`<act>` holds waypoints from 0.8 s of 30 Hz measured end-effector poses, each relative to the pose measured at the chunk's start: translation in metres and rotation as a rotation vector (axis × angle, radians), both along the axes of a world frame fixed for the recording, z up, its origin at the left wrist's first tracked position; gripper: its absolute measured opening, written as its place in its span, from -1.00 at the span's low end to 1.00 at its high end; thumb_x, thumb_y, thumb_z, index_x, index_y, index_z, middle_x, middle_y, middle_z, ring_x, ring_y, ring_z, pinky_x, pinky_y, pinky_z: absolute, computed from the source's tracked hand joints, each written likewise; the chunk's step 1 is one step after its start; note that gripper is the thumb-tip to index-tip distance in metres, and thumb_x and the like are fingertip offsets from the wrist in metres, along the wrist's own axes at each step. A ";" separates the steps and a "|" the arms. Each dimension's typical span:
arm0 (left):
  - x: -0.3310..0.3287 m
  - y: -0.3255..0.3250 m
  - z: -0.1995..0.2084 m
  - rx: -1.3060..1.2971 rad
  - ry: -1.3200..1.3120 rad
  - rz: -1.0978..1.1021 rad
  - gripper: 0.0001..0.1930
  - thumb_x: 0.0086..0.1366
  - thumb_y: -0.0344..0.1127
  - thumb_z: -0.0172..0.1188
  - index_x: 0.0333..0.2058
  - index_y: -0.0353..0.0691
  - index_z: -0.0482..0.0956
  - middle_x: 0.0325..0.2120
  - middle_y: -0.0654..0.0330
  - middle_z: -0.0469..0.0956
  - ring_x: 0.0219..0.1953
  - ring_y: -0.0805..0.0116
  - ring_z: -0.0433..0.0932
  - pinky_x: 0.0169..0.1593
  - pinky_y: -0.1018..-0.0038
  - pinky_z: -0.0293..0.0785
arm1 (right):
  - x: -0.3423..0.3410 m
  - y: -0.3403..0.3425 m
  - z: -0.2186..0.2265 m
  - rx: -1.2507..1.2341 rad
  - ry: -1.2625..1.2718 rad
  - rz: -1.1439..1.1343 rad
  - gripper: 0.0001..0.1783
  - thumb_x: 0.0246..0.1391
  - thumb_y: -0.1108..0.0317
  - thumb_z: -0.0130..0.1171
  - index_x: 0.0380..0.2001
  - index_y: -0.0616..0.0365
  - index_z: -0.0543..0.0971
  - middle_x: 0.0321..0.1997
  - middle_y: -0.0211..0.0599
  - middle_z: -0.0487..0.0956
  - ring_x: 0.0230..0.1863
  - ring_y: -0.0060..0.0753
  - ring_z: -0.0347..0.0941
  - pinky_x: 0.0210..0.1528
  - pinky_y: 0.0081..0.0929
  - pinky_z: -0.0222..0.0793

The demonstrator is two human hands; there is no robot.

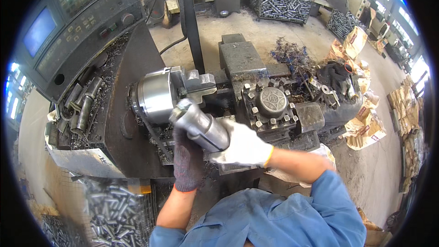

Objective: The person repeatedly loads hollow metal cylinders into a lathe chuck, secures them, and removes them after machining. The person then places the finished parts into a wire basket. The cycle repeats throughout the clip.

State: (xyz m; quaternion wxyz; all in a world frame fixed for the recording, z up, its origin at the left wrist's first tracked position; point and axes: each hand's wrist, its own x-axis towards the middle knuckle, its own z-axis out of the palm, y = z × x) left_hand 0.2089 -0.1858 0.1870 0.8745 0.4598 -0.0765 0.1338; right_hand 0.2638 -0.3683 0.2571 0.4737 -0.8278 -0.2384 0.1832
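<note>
Between my two gloved hands is a thick, stepped steel shaft point(208, 131), held tilted in front of the lathe chuck point(155, 93). My left hand point(187, 162), in a dark knitted glove, closes on the shaft's left side, with its fingers partly hidden behind the metal. From the right, my right hand point(244, 144) in a white glove wraps round the lower end. Some motion blur softens the shaft's upper end and the white glove. The chuck's stepped jaws point(197, 82) have no workpiece showing between them.
Right of the chuck stands a square tool post point(270, 103) with several bolts. A control panel point(77, 23) rises at the left, above a ledge with metal pieces point(84, 105) and chips. Curled swarf point(292, 59) lies behind. A bin of metal parts point(116, 212) is below left.
</note>
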 end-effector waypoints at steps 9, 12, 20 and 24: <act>-0.068 0.067 -0.129 0.235 0.525 0.288 -0.26 0.42 0.07 0.36 0.36 -0.34 0.40 0.18 0.00 0.58 0.21 0.09 0.59 0.34 0.12 0.51 | 0.210 -0.039 0.045 -1.028 -0.922 0.190 -0.48 -0.01 0.27 0.44 0.06 0.14 0.63 -0.07 -0.01 0.74 -0.06 0.09 0.74 0.00 -0.04 0.68; -0.139 0.084 -0.178 -0.047 0.649 0.474 -0.33 0.41 0.03 0.37 0.30 -0.33 0.46 0.03 0.07 0.64 0.03 0.14 0.66 0.21 0.17 0.59 | 0.244 -0.046 0.008 -1.014 -0.717 0.421 -0.50 -0.06 0.28 0.45 0.00 0.15 0.69 -0.12 0.00 0.76 -0.05 0.08 0.74 0.01 -0.01 0.67; -0.226 0.168 -0.229 -0.227 0.667 0.975 -0.55 0.48 0.16 0.23 -0.12 -0.17 0.67 -0.30 0.16 0.67 -0.30 0.23 0.62 -0.21 0.26 0.59 | 0.260 0.008 -0.047 -0.784 -0.324 0.442 -0.34 -0.28 0.06 0.56 -0.13 0.32 0.72 -0.21 0.10 0.77 -0.16 0.09 0.75 -0.07 -0.09 0.64; -0.216 0.195 -0.206 -0.289 0.692 1.085 -0.53 0.51 0.22 0.16 -0.31 -0.10 0.60 -0.45 0.24 0.54 -0.45 0.25 0.51 -0.38 0.29 0.48 | 0.267 0.008 -0.051 -0.674 -0.337 0.474 -0.43 -0.18 -0.01 0.55 -0.19 0.23 0.77 -0.24 0.06 0.77 -0.20 0.05 0.74 -0.07 -0.12 0.63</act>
